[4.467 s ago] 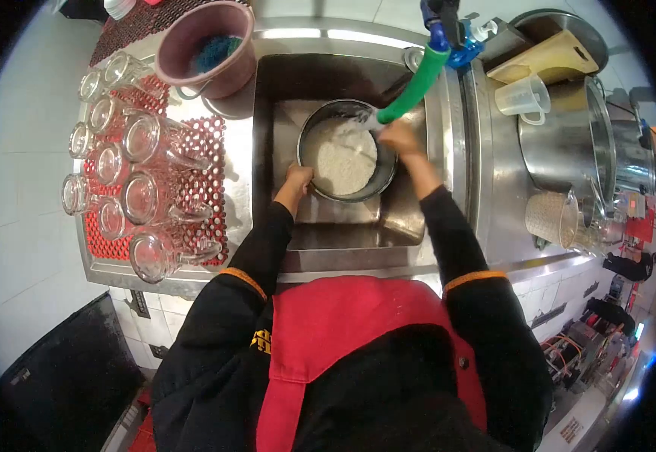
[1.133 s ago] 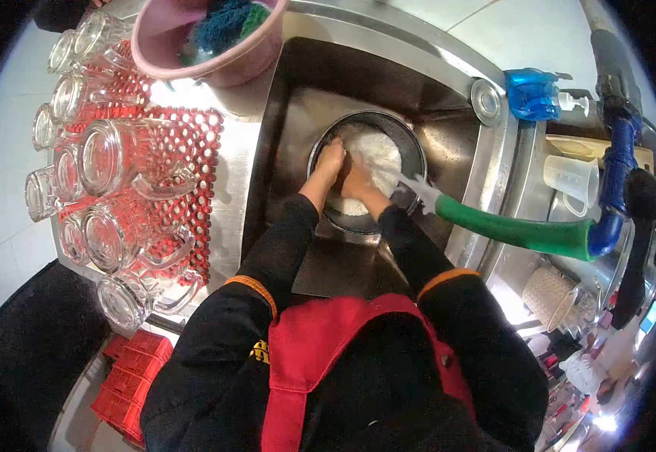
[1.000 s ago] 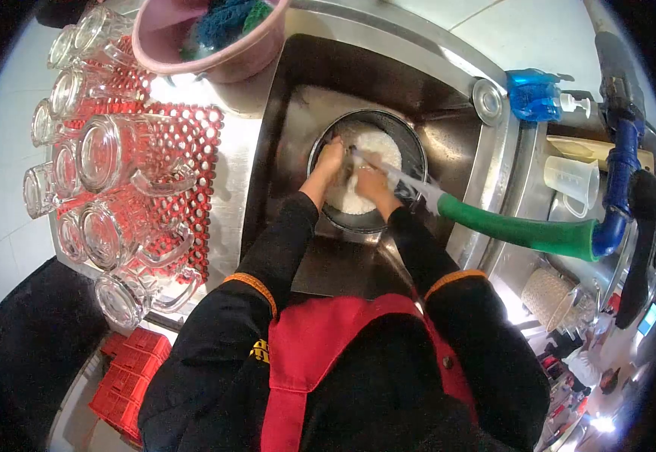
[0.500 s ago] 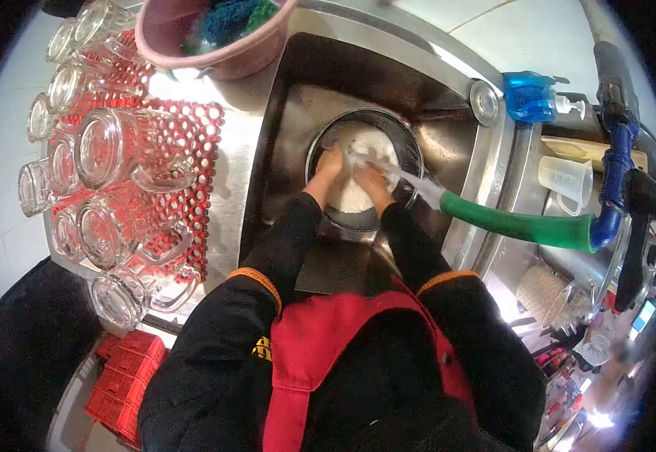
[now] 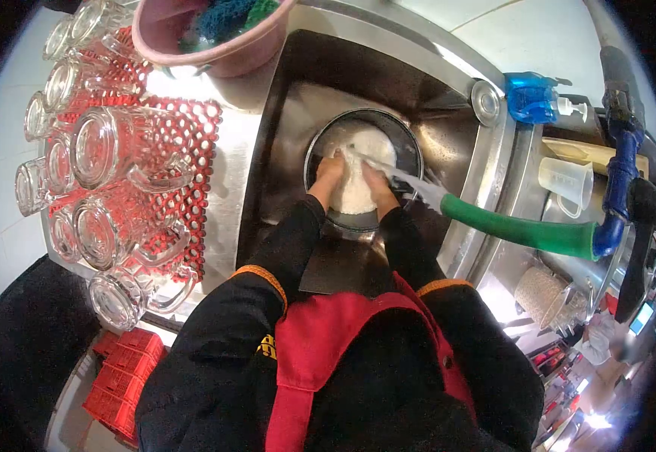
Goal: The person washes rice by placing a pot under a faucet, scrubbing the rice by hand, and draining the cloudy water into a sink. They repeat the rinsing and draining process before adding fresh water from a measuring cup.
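A round dark bowl [image 5: 418,162] stands in the steel sink [image 5: 448,135], with a white mass [image 5: 354,194], perhaps grains in water, inside it. My left hand [image 5: 329,173] dips into the bowl at its left side, its fingers curled against the white mass. On the right side my right hand [image 5: 377,184] is in the same bowl, with its fingertips hidden in the white contents. Water [image 5: 411,181] streams from the green hose [image 5: 516,228] into the bowl between and above my hands.
Upturned glass mugs [image 5: 102,147] stand on a red mat [image 5: 192,143] at the left. Behind is a pink basin [image 5: 222,60]. Blue soap [image 5: 531,102], a clear jug [image 5: 567,181] and a blue pipe [image 5: 620,173] are at the right. Red crates [image 5: 124,380] sit at lower left.
My left hand has moved slightly down and its fingers look more curled. My right hand has shifted a little within the bowl. Water still runs from the hose.
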`<state>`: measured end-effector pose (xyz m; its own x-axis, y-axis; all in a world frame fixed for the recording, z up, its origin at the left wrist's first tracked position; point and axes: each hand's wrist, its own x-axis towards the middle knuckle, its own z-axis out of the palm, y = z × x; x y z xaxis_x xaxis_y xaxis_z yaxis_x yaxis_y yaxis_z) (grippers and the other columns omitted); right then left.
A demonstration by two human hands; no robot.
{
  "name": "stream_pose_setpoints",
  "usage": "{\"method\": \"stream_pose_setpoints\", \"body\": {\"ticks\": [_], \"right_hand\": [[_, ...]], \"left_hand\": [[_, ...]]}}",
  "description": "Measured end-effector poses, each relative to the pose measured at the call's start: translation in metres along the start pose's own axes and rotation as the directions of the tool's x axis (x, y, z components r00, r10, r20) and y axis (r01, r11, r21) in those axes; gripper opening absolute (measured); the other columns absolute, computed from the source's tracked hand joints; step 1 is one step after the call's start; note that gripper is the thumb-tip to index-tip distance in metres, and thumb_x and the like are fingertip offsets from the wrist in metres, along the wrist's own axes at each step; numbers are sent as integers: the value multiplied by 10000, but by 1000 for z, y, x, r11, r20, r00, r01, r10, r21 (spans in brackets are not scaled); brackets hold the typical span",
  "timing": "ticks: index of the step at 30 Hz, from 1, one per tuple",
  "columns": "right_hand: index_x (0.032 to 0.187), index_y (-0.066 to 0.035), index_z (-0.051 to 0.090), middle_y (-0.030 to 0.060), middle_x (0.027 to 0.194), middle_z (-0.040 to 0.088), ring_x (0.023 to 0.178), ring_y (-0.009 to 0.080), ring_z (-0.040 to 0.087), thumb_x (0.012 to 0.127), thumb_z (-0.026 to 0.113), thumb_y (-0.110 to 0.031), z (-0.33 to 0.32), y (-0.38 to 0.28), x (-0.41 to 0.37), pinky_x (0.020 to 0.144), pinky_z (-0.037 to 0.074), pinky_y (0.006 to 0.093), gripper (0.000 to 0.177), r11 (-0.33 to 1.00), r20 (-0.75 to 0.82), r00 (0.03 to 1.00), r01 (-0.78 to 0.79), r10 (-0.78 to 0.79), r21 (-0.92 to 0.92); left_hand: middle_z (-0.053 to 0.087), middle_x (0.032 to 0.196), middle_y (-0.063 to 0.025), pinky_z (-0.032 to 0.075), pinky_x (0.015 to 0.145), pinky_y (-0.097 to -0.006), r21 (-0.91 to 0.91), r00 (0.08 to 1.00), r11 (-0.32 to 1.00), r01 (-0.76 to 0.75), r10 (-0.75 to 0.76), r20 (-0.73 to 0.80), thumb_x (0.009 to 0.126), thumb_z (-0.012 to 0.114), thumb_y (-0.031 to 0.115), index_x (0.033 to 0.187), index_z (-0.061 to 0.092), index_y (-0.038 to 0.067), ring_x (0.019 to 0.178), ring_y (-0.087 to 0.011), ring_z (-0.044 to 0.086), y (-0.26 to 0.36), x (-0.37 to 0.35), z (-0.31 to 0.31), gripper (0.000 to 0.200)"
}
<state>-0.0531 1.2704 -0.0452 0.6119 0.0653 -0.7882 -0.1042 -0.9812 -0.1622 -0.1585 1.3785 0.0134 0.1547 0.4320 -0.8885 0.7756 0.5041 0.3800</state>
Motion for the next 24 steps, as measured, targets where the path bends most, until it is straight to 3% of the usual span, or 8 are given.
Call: {"method": "stream_pose_setpoints", "body": {"ticks": [3, 10, 12, 14, 15, 16, 17, 24], "right_hand": [[1184, 0, 425, 130, 1102, 529, 1002, 266, 512, 769, 551, -371, -2, 4, -44, 862, 400, 401, 571, 429, 270, 728, 36, -630, 903], [1150, -16, 461, 109, 1089, 528, 944, 221, 544, 818, 510, -220, 50, 21, 63, 793, 460, 370, 392, 435, 599, 583, -412, -549, 801], [1053, -23, 526, 94, 1003, 574, 912, 237, 556, 823, 501, -193, 28, 17, 20, 760, 465, 377, 287, 568, 58, 732, 472, -679, 674], [1047, -40, 538, 101, 1008, 581, 934, 251, 547, 799, 519, -217, -14, -36, -62, 748, 459, 375, 305, 506, 144, 761, 265, -632, 821], [1064, -78, 532, 127, 1052, 554, 956, 252, 537, 785, 517, -238, -19, -57, -83, 807, 418, 380, 322, 812, 225, 785, 521, -577, 264], [1082, -116, 527, 153, 1096, 528, 978, 252, 526, 772, 515, -259, -23, -75, -102, 865, 377, 384, 342, 724, 249, 834, 552, -493, -413], [1024, -125, 574, 169, 1137, 501, 1047, 299, 477, 750, 514, -222, -28, -85, -119, 924, 327, 378, 296, 462, 281, 692, 677, -665, -573], [932, -150, 615, 92, 1040, 545, 1098, 256, 422, 753, 499, -215, -52, -98, -85, 962, 189, 470, 223, 398, 77, 539, 704, -839, -589]], "left_hand": [[470, 1142, -255, 356, 902, -381, -165, 992, 978, 128, -126, 25, 795, 448, 476, 1141, 437, -78, 1091, -351, 443, 20, -35, -13, 653], [525, 1058, -250, 391, 853, -363, 33, 954, 966, -257, 259, -150, 739, 534, 395, 1057, 505, -62, 1014, -349, 501, 18, -29, -17, 558], [518, 1049, -267, 375, 873, -367, 129, 948, 949, -287, 301, -103, 731, 565, 296, 1064, 488, -66, 1025, -357, 488, 28, -41, -26, 498], [532, 1011, -268, 372, 872, -370, 188, 923, 928, -321, 351, -156, 732, 528, 239, 1019, 506, -66, 1000, -377, 492, 36, -58, -32, 418], [532, 1011, -268, 372, 872, -370, 188, 923, 928, -320, 351, -159, 732, 528, 239, 1019, 506, -66, 1000, -377, 492, 36, -57, -33, 418], [528, 1016, -272, 373, 868, -376, 136, 908, 932, -336, 359, -217, 741, 508, 226, 1029, 501, -67, 1000, -378, 491, 34, -54, -31, 411], [524, 1021, -276, 374, 864, -383, 84, 891, 932, -353, 362, -274, 749, 489, 214, 1040, 495, -68, 999, -380, 490, 31, -51, -30, 405], [504, 1063, -278, 363, 877, -395, 3, 967, 989, -144, 142, -210, 796, 408, 314, 976, 545, -78, 1010, -379, 486, 31, -64, -33, 452]]}}
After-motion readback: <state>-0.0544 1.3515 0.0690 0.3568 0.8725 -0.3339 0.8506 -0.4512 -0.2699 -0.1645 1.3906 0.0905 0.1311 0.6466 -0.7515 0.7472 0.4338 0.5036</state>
